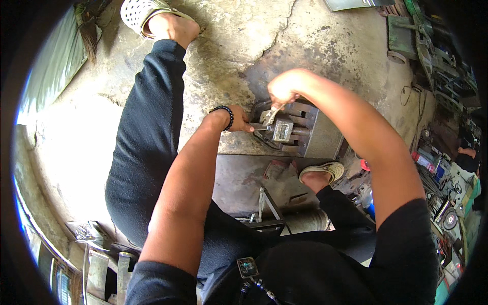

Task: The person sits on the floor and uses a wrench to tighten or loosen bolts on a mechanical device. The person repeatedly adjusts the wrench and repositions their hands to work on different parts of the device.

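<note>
Low on the floor ahead of me sits a steel vice-like fixture (323, 134) with bars and a squarish metal block (282, 130) at its near end. My right hand (284, 91) reaches over from the far side, its fingers closed round a flat, wrench-like metal tool (271, 117) that points down at the block's left end. From the left, my left hand (238, 120), with a dark bead bracelet at the wrist, pinches a thin metal piece (259, 126) beside that same end. Its fingertips partly cover the piece, whose exact kind I cannot make out.
My feet in pale clogs (147, 12) stand either side of the fixture. A dark metal frame (272, 206) is between my legs. A broom (87, 38) leans at far left. Tools and parts clutter the right, with a grinding disc (450, 218) and another person's arm (466, 151).
</note>
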Demonstrator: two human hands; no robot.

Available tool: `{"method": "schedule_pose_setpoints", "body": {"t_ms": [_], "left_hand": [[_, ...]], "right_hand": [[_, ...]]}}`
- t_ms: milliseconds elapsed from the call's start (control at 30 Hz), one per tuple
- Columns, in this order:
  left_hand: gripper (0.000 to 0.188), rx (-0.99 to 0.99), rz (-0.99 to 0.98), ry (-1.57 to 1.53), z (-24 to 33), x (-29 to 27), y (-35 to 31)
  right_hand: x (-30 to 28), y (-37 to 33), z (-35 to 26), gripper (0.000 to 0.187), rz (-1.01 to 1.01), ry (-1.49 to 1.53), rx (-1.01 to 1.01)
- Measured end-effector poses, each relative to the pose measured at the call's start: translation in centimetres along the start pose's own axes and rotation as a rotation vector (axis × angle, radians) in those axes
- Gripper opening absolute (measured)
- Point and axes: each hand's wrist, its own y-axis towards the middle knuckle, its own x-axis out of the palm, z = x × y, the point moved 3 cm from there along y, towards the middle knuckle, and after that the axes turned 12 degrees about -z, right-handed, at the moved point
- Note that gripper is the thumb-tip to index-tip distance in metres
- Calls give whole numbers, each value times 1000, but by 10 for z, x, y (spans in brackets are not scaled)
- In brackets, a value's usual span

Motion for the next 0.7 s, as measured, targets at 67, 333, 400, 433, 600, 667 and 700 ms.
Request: {"method": "schedule_pose_setpoints", "body": {"t_ms": [67,333,400,433,600,667,700], "left_hand": [[64,-67,-64,-3,1,-1,1],[62,9,-55,-52,-8,-2,7],[60,48,-54,-21,-8,0,11],[60,73,-29,59,-6,0,12],[72,-3,-204,-199,1,-1,6],[67,-13,-172,-211,4,-3,0],[64,7,-158,-155,5,-4,-2]], "right_hand": [[-22,23,-12,33,-206,1,62],[-21,27,-37,15,-154,-48,73],[11,5,-51,19,259,-131,155],[31,-1,-60,17,315,-76,218],[159,-3,-115,18,956,706,284],[185,24,-129,15,1054,948,273],[192,40,-137,13,1082,1051,287]]}}
